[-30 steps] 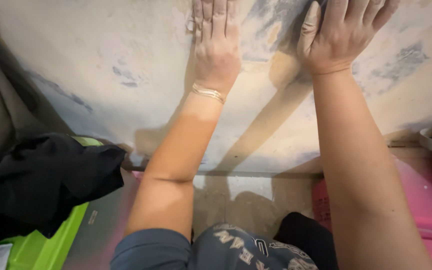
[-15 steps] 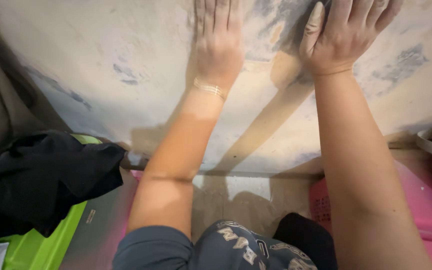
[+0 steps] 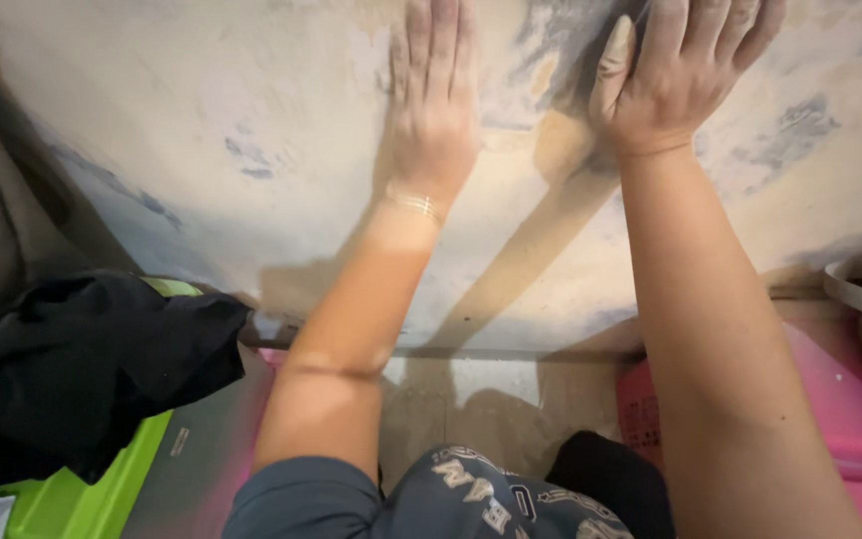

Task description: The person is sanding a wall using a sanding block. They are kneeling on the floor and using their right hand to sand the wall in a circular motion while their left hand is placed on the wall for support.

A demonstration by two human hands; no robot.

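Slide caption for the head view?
Left hand and right hand pressed flat on a pale mottled wall.

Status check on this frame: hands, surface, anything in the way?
Left hand flat on the pale wall surface. Right hand pressed on it beside, fingers spread. Black cloth lower left, clear of both.

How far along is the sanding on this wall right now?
Done: pale, smoothed filler covers most of the wall. In hand: the right hand presses what looks like a dark sanding sheet on the wall, while the left hand lies flat beside it. Left: grey-blue patches show around the hands.
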